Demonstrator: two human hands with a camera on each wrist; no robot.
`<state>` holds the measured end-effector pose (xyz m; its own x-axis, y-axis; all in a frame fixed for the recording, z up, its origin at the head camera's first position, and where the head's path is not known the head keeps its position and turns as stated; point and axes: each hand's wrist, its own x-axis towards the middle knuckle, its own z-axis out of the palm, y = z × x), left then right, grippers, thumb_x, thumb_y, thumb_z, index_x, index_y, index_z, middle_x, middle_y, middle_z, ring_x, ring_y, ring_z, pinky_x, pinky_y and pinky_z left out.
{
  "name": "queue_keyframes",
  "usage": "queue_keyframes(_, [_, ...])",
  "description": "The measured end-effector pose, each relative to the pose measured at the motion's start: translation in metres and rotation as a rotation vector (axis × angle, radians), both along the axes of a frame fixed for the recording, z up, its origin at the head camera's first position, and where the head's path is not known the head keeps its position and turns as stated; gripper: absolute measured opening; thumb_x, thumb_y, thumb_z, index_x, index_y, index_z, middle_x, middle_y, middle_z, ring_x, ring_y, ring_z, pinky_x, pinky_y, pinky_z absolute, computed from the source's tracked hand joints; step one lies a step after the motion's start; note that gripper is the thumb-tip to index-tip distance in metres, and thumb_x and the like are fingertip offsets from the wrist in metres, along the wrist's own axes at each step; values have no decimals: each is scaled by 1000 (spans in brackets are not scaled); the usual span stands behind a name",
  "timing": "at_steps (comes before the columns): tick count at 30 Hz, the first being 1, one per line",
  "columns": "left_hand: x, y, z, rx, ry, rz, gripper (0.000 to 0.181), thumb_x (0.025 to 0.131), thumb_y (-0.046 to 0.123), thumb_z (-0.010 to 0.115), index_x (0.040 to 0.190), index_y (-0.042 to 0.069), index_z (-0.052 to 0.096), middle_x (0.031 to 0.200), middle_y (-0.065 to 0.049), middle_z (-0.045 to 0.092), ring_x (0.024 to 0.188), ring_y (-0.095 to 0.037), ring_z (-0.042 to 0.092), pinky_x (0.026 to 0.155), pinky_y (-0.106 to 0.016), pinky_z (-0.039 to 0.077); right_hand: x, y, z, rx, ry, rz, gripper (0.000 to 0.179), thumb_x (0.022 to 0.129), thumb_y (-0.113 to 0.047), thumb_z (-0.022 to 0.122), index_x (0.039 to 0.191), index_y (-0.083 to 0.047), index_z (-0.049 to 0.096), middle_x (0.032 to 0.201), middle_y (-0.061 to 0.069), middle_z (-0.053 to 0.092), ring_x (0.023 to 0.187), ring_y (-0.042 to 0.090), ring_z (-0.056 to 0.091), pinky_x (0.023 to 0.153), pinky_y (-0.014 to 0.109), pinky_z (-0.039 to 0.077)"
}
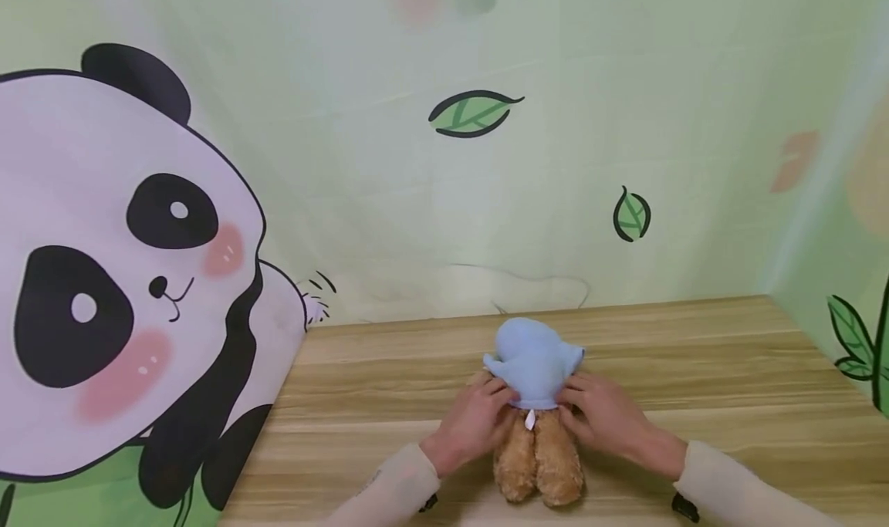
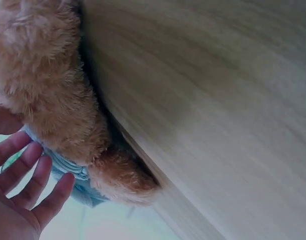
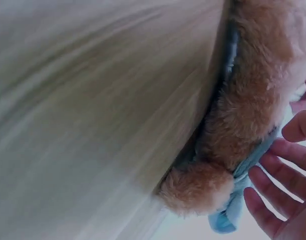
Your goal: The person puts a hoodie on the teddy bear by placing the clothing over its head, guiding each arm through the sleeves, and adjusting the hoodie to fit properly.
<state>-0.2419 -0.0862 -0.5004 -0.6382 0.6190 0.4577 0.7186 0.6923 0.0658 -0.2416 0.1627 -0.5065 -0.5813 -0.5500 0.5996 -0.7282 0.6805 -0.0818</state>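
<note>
A brown plush toy (image 1: 538, 457) lies on the table, its two furry legs toward me. Over its upper part sits a light blue garment (image 1: 533, 365), with a short flap sticking out on each side and a small white tag (image 1: 531, 420) at the lower hem. The garment hides the toy's head. At the left end of the hem, my left hand (image 1: 475, 419) touches the cloth with loosely spread fingers (image 2: 35, 182). My right hand (image 1: 611, 415) mirrors it on the other side, fingers (image 3: 275, 187) spread and tips against the cloth. Brown fur (image 3: 198, 187) also shows beyond the garment's edge.
The wood-grain table (image 1: 389, 373) runs back to a pale green printed backdrop (image 1: 361, 164). A large printed panda (image 1: 104, 280) fills the left side, and printed leaves (image 1: 475, 114) show above and at right.
</note>
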Motion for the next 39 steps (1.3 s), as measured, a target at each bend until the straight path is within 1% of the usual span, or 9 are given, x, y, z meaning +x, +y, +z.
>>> queue_keyframes(3, [-3, -2, 5, 88, -101, 6, 10, 94, 19, 64, 101, 15, 69, 103, 2, 69, 94, -11, 64, 82, -23, 53, -5, 2, 5, -60, -20, -25, 11, 79, -11, 74, 89, -15, 71, 82, -5, 69, 72, 9, 63, 63, 27, 52])
queue_keyframes(5, [-5, -2, 9, 149, -160, 22, 10, 95, 16, 61, 102, 14, 68, 96, 2, 69, 81, -7, 63, 71, -17, 51, -11, 2, 10, -98, -11, -31, 11, 79, -9, 73, 89, -14, 70, 80, -4, 69, 69, 9, 63, 60, 25, 51])
queue_keyframes(9, [-13, 0, 18, 222, -225, 61, 12, 96, 14, 57, 103, 14, 67, 87, 2, 67, 68, -3, 57, 61, -14, 45, -25, 3, 23, -145, 14, -35, 7, 83, -6, 70, 89, -10, 71, 83, 0, 70, 71, 14, 66, 60, 29, 53])
queue_keyframes(11, [-19, 2, 23, 262, -245, 86, 13, 96, 13, 56, 102, 12, 68, 86, 2, 66, 69, -4, 57, 62, -15, 45, -32, 4, 30, -160, -15, -41, 8, 84, -5, 70, 91, -9, 72, 88, 2, 71, 75, 17, 67, 63, 33, 54])
queue_keyframes(15, [-36, 8, 34, 323, -255, 129, 15, 95, 12, 58, 102, 10, 71, 89, -1, 67, 77, -9, 62, 68, -20, 49, -51, 6, 44, -165, -141, -58, 16, 85, -3, 72, 100, -8, 72, 100, 6, 72, 85, 24, 69, 70, 40, 55])
queue_keyframes(21, [-63, 19, 47, 310, -318, 179, 19, 95, 15, 61, 110, 9, 72, 99, -5, 71, 89, -16, 67, 77, -29, 53, -80, 6, 48, -139, -284, -32, 19, 89, -5, 70, 108, -7, 71, 104, 10, 71, 94, 32, 67, 79, 46, 54])
queue_keyframes(28, [-81, 26, 44, 265, -380, 224, 22, 94, 19, 65, 112, 9, 73, 104, -5, 69, 97, -18, 66, 84, -30, 53, -98, -1, 43, -176, -383, 11, 19, 90, -4, 68, 108, -3, 72, 104, 14, 72, 94, 35, 68, 79, 48, 55])
queue_keyframes(33, [-88, 27, 37, 258, -420, 227, 25, 92, 22, 68, 113, 9, 72, 109, -6, 70, 100, -19, 67, 87, -30, 54, -102, -3, 42, -171, -476, 6, 29, 91, -6, 67, 119, 2, 64, 110, 21, 68, 97, 38, 67, 85, 52, 53])
queue_keyframes(39, [-91, 26, 34, 264, -410, 226, 22, 91, 19, 70, 110, 9, 71, 105, -7, 69, 96, -18, 66, 84, -30, 54, -106, -4, 42, -132, -536, 0, 31, 94, -10, 64, 121, 5, 61, 116, 24, 64, 102, 40, 64, 88, 50, 53])
